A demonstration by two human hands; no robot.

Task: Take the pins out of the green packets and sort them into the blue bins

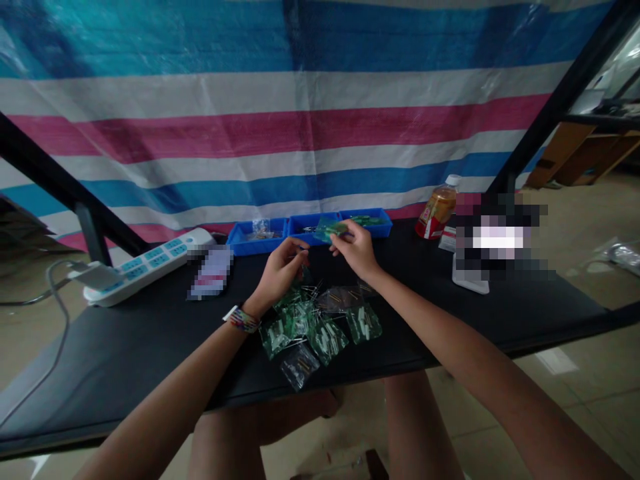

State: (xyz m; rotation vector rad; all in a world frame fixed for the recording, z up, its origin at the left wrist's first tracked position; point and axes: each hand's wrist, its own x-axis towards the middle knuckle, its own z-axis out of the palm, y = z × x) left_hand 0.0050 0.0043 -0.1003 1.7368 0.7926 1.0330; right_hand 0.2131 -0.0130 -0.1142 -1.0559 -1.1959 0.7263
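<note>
1. right hand (356,250): raised above the far half of the table, fingers clamped on a small green bag (330,230).
2. small green bag: held in the air just in front of the blue trays (250,248), clear of the table top.
3. left hand (280,270): near the right hand but not touching it, fingers curled in with thumb and fingertips drawn together; whether they pinch anything is too small to tell. a coloured wristband (242,320) is on the wrist.
4. pile of bags (320,327): green and clear packets lying loose on the black table (450,300), just below both hands.
5. blue trays: three in a row at the far edge, side by side.
6. power strip (150,263): white, left of the trays.
7. bottle (437,212): upright, right of the trays.
8. striped tarp (300,133): hanging behind the table.
</note>
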